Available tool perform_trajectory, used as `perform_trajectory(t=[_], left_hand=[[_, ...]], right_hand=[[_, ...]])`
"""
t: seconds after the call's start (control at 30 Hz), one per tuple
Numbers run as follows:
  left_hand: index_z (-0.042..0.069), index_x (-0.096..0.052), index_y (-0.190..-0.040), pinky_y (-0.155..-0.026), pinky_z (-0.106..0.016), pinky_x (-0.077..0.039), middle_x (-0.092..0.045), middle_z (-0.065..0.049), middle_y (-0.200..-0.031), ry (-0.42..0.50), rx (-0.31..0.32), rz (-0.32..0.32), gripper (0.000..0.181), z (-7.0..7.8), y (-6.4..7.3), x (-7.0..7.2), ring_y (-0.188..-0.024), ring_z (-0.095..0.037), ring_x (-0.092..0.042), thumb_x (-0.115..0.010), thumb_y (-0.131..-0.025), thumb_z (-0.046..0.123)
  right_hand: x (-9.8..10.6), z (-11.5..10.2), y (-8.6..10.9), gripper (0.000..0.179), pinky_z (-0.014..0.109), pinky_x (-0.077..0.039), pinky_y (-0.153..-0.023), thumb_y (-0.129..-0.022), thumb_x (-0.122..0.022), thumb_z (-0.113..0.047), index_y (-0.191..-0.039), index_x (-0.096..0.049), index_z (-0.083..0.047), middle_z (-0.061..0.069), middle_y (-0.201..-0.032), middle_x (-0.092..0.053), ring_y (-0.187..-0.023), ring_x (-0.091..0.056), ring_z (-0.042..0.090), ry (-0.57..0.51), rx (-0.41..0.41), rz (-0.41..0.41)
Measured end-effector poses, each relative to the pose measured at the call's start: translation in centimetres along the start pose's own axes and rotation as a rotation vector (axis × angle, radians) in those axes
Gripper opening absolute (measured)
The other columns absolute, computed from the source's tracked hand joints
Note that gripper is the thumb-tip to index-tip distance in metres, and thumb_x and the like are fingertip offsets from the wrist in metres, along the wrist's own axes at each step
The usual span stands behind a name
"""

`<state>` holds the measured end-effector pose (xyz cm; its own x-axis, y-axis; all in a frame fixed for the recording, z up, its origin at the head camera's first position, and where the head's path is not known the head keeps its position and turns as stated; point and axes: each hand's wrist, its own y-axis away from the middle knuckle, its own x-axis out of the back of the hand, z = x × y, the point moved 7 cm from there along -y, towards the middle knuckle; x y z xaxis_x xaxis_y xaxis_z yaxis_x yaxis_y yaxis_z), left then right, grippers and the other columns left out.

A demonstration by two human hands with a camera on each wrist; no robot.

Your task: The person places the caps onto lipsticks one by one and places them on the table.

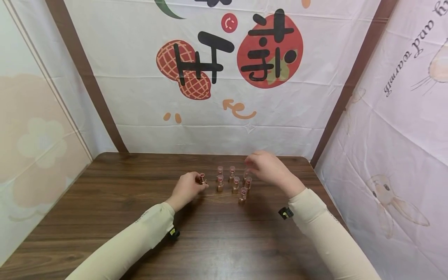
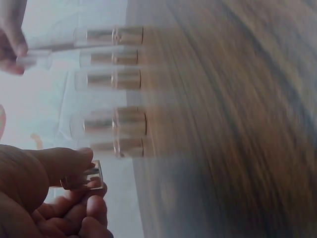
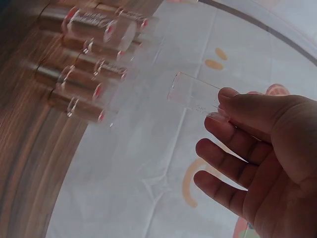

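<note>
My left hand [image 1: 186,189] holds a lipstick [image 1: 203,179] near the middle of the table, left of the group. In the left wrist view the thumb and fingers pinch this lipstick [image 2: 81,178], its square end facing away from the palm. My right hand [image 1: 268,168] is raised over the group's right side. Between its thumb and index finger it pinches a clear lipstick cap [image 3: 194,94], while the other fingers stay loosely bent. Several lipsticks [image 1: 220,184] with gold bases and clear caps stand upright between the hands.
The dark wood-grain table [image 1: 105,210] ends at a white printed cloth [image 1: 147,136] behind the lipsticks. Another printed cloth [image 1: 395,155] hangs along the right side. The standing lipsticks are close together, and the rearmost right one [image 1: 246,175] is just under my right hand.
</note>
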<state>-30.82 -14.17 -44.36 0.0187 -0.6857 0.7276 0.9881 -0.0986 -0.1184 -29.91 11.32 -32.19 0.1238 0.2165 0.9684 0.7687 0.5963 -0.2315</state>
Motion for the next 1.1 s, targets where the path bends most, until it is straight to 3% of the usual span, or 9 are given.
perform_trajectory(t=[0.43,1.1], left_hand=[[0.011,-0.069,-0.093,-0.07,-0.032,-0.051,-0.069,0.003,-0.087,-0.037,-0.105,-0.052,0.021,3.6,1.2,-2.1,-0.077,-0.011,-0.061,-0.084,-0.084,0.024],[0.015,-0.069,-0.09,-0.068,-0.031,-0.051,-0.067,0.007,-0.082,0.041,-0.266,-0.145,0.017,6.3,1.3,-4.5,-0.073,-0.009,-0.059,-0.084,-0.083,0.017]], right_hand=[[0.8,-3.0,-0.2,0.022,0.035,-0.054,-0.09,-0.094,-0.077,-0.021,-0.115,-0.073,-0.014,-0.002,-0.109,-0.071,-0.102,-0.066,0.017,-0.028,0.101,0.044],[0.3,-6.7,-1.8,0.024,0.034,-0.052,-0.091,-0.093,-0.077,-0.02,-0.117,-0.074,-0.016,-0.005,-0.109,-0.069,-0.104,-0.063,0.016,-0.048,0.154,0.005]])
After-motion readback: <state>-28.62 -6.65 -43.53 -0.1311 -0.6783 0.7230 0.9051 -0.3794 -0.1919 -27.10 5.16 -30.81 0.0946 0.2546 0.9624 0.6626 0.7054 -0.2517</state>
